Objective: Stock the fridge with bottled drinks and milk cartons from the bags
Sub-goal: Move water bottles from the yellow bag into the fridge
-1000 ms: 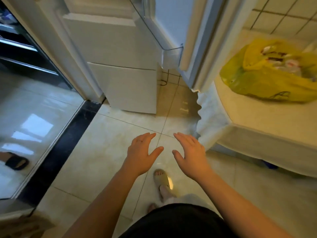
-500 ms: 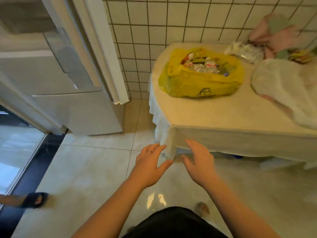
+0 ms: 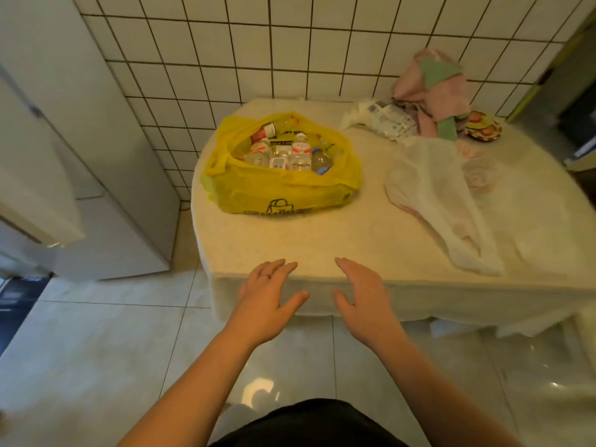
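A yellow plastic bag (image 3: 283,188) lies open on the table (image 3: 338,240) at its back left, holding several clear bottled drinks (image 3: 292,154) with red-and-white labels. A white plastic bag (image 3: 445,201) lies flat to its right. My left hand (image 3: 267,295) and my right hand (image 3: 361,295) hover side by side at the table's near edge, fingers spread and empty, well short of the yellow bag. The white fridge (image 3: 84,175) stands at the left with its door swung out.
A tiled wall (image 3: 290,53) backs the table. At the table's far right lie a clear packet (image 3: 387,121), a heap of pink and green cloths (image 3: 435,91) and a small round tin (image 3: 483,127). Glossy floor tiles (image 3: 96,350) surround me.
The view has swung right from the fridge to the table. Both empty hands have come up to the table's near edge, and the yellow bag now sits nearer.
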Motion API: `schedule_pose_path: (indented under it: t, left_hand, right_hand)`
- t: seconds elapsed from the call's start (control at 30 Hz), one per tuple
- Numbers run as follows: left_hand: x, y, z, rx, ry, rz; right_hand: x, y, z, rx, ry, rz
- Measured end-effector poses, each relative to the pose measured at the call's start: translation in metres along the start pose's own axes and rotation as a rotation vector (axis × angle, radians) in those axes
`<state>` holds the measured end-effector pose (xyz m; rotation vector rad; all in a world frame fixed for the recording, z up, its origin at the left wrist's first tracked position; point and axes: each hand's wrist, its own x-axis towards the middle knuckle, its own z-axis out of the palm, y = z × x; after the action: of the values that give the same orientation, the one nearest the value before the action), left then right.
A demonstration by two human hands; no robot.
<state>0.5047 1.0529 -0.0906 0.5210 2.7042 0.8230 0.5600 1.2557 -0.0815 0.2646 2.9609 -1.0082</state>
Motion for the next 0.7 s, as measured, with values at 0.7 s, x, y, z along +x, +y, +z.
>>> schedule_pose_path:
  t: [0.7]
  left_hand:
    - [0.252, -0.027, -0.111, -0.003, 0.183, -0.017]
  right_hand:
    - [0.271, -0.035, -0.034, -0.257, 0.156, -0.163]
